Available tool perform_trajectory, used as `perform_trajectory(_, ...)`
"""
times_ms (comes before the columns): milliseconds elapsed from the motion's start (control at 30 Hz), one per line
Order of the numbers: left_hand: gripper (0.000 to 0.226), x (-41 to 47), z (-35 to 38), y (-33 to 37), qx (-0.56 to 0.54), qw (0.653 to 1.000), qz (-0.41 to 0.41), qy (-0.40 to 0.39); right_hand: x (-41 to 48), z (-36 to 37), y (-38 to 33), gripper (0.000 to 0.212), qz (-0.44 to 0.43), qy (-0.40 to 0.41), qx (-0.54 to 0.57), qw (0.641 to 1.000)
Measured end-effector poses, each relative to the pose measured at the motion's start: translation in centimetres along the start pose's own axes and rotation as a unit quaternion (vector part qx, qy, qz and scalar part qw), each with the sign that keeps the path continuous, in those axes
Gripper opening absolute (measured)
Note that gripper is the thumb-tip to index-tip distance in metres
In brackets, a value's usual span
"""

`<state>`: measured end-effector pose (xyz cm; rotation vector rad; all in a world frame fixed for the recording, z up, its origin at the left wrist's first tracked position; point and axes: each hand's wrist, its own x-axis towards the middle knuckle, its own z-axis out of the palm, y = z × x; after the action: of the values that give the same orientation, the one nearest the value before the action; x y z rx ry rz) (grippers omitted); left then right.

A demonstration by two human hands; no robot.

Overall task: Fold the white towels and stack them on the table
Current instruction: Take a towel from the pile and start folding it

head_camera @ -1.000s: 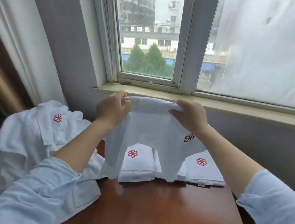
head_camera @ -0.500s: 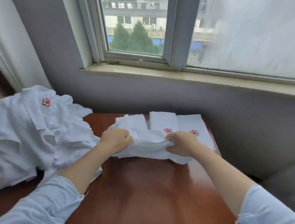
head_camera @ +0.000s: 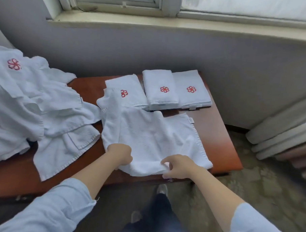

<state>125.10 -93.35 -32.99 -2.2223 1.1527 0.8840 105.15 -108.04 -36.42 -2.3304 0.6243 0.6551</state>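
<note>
Right, from the biggest thing down: the long reddish-brown wooden surface (head_camera: pixel 218 136) runs below the window sill. Its left end carries a loose heap of unfolded white towels (head_camera: pixel 26 110), with one red flower emblem showing on top. In front of me a white terry towel (head_camera: pixel 153 138) lies spread nearly flat. Its far-left corner is rumpled and laps onto the nearest of three folded white towels (head_camera: pixel 160 90), which sit side by side along the back edge, each marked with the red flower. My left hand (head_camera: pixel 120 154) has its fingers curled on the spread towel's near-left edge. My right hand (head_camera: pixel 178 167) pinches the near edge between thumb and fingers, close to the surface's front lip. I judge this to be an early fold of this towel, laid out but not yet doubled over. The next move calls for lifting the near edge evenly with both hands and carrying it across to the far edge. The rumpled corner wants smoothing first so the layers line up, because terry sags and a lopsided lift would skew the fold.
</note>
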Motion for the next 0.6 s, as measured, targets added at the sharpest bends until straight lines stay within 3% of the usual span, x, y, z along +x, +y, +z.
perform_trajectory(100, 0.024, -0.3, 0.8, 0.8, -0.031, 0.999, 0.011, -0.009, -1.0, 0.2, 0.5, 0.056, 0.02, 0.003, 0.061, 0.998)
perform_trajectory(200, 0.023, -0.2, 0.4, 1.9, -0.078, 0.993, 0.032, 0.088, -1.3, -1.0, 1.2, 0.031, 0.033, 0.107, 0.071, 0.991)
perform_trajectory(333, 0.035, 0.9, -1.0, 4.2, -0.158, 0.973, 0.066, 0.154, -0.9, -3.4, 2.7, 0.036, 0.061, 0.184, 0.075, 0.978)
perform_trajectory(500, 0.048, 3.6, -2.1, 7.7, -0.163, 0.971, 0.115, 0.132, 0.8, -5.5, 5.1, 0.048, 0.078, 0.122, 0.06, 0.988)
perform_trajectory(600, 0.055, 5.3, -2.2, 9.6, -0.15, 0.976, 0.119, 0.101, 1.6, -5.7, 6.7, 0.027, 0.04, 0.043, 0.009, 0.998)
